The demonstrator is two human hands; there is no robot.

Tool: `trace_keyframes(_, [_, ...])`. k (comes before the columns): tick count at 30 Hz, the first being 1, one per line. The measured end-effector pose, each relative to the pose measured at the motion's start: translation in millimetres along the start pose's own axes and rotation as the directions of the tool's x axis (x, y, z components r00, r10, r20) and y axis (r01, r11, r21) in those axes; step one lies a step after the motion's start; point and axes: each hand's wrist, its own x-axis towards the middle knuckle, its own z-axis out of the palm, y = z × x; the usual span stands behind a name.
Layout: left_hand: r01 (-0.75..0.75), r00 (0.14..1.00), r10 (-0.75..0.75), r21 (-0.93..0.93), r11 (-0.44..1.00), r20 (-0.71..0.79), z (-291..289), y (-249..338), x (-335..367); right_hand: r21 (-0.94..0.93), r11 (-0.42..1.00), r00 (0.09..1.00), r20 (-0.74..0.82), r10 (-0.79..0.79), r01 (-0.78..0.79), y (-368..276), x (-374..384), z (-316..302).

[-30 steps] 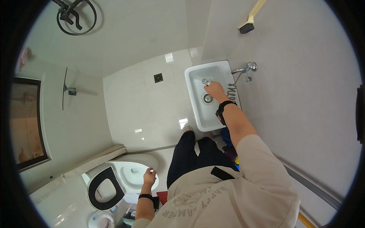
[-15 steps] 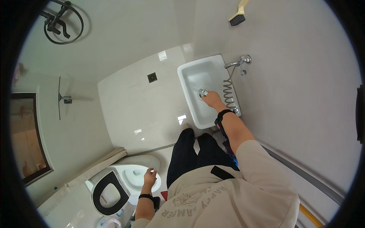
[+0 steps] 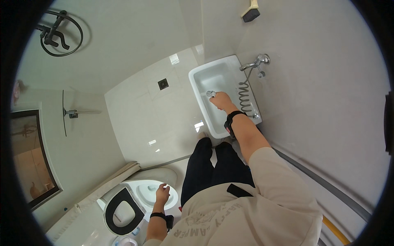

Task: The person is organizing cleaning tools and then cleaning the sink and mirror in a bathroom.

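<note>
My right hand (image 3: 222,101) reaches over the white sink (image 3: 195,88), its fingers closed on a small round chrome piece (image 3: 211,94). Its exact kind is too small to make out, and my fingers hide part of it. At the sink's right, a chrome tap (image 3: 256,63) juts from the wall. A grey coiled hose (image 3: 244,96) runs from beneath it along the sink's right edge. Well away from the sink, my left hand (image 3: 163,194) hangs in front of the toilet bowl (image 3: 145,188), fingers loosely bent and somewhat apart, holding nothing visible.
A square floor drain (image 3: 163,84) lies left of the sink. The toilet has a black-and-white seat (image 3: 111,209). A squeegee (image 3: 73,113) and a black shower fitting (image 3: 53,39) are at the left walls. A brush (image 3: 250,14) hangs at top right. A grey rail (image 3: 324,180) runs lower right.
My right hand has moved leftward and slightly farther away over the sink, carrying the chrome piece with it. The view has shifted a little. My left hand stays by the toilet bowl.
</note>
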Motion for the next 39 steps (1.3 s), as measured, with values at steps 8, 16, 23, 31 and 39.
trace_keyframes(8, [0.082, 0.997, -0.082, -0.031, 0.996, -0.006, -2, -19, -5, -0.078, 0.992, 0.972, -0.204, -0.114, 0.100, 7, 26, 12])
trace_keyframes(16, [0.058, 0.998, -0.057, -0.016, 0.998, 0.032, 7, -17, 3, -0.336, 0.942, 0.962, 0.249, 0.113, -0.024, 68, -26, 38])
trace_keyframes(23, [-0.028, 0.998, 0.031, -0.046, 0.999, 0.059, 12, -2, 23, -0.698, 0.715, 0.988, 0.077, 0.135, -0.043, 117, -51, 15])
trace_keyframes(31, [-0.020, 0.999, 0.021, -0.017, 1.000, 0.030, 8, -1, 26, -0.588, 0.808, 0.981, -0.180, -0.070, -0.050, 89, -9, -17])
trace_keyframes(39, [-0.098, 0.995, 0.095, 0.130, 0.987, 0.027, -9, 50, 44, -0.473, 0.876, 0.987, -0.160, 0.017, -0.092, 78, -19, -32])
